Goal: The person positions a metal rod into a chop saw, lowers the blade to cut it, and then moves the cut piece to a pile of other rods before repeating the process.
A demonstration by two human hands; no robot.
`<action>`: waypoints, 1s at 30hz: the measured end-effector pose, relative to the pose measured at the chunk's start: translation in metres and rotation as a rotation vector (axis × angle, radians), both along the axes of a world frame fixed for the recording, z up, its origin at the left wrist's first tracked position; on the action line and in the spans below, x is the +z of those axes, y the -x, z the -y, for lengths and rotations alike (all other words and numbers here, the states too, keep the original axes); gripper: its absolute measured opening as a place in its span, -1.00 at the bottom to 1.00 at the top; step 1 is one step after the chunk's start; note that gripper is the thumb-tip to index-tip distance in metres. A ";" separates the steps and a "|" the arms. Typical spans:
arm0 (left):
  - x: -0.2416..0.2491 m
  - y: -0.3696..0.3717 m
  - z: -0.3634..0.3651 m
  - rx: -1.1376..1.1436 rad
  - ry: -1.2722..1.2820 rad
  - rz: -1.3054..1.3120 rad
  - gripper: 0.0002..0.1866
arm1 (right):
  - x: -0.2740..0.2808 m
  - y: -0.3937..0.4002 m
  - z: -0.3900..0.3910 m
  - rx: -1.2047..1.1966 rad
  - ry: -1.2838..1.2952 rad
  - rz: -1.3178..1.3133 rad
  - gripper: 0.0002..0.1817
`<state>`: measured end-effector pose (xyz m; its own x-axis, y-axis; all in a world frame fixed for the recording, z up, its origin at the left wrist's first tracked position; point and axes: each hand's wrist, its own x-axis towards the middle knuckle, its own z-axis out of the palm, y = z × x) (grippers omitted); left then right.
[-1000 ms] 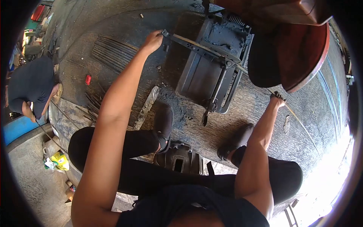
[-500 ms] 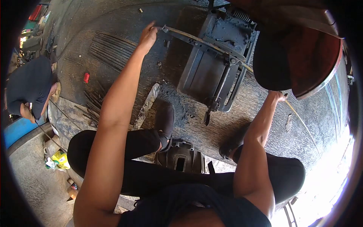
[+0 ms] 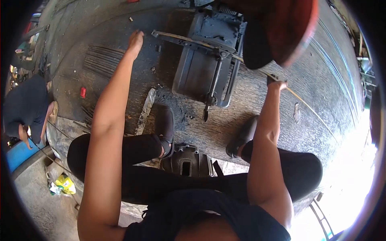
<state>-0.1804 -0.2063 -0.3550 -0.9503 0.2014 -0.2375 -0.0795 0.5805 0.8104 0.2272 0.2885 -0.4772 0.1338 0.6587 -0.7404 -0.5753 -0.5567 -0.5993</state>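
Observation:
A thin yellowish rod (image 3: 311, 107) runs through the vise of a floor cut-off saw, whose dark base (image 3: 197, 74) lies in front of me. My right hand (image 3: 278, 85) is closed around the rod on the right side, beside a small dark block (image 3: 272, 78). Left of the saw, my left hand (image 3: 136, 39) is raised, fingers loosely curled and nothing visible in them. A short gap separates it from the end of the long perforated bar (image 3: 177, 39) on the vise. The red blade guard (image 3: 295, 30) overhangs the rod at upper right, blurred.
Several dark bars (image 3: 103, 60) lie together on the floor at left, near a small red object (image 3: 83, 92). Thin blue-white rods (image 3: 331, 60) stretch along the right. A dark metal housing (image 3: 186, 162) sits between my feet. Another person (image 3: 26, 106) crouches at far left.
My left hand has drawn back from the bar's end. My right hand has shifted along the rod toward the saw. The whole view has swung slightly, carrying the saw leftward.

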 end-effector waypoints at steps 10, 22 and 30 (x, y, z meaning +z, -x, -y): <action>0.198 -0.056 -0.029 -0.559 0.345 0.177 -0.29 | 0.053 -0.036 0.218 0.498 -0.513 0.317 -0.89; 0.372 -0.186 -0.117 -0.766 -0.191 -0.751 -0.40 | 0.067 -0.049 0.379 1.270 -0.540 0.413 -0.29; 0.369 -0.205 -0.131 -0.896 -0.065 -0.930 -0.38 | 0.067 -0.056 0.412 0.803 -1.035 0.953 -0.48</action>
<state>0.0251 -0.0754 0.0135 -0.2813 0.8365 0.4703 0.9200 0.0957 0.3800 0.2829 -0.1236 -0.4100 -0.3464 0.9191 0.1877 0.4303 0.3335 -0.8388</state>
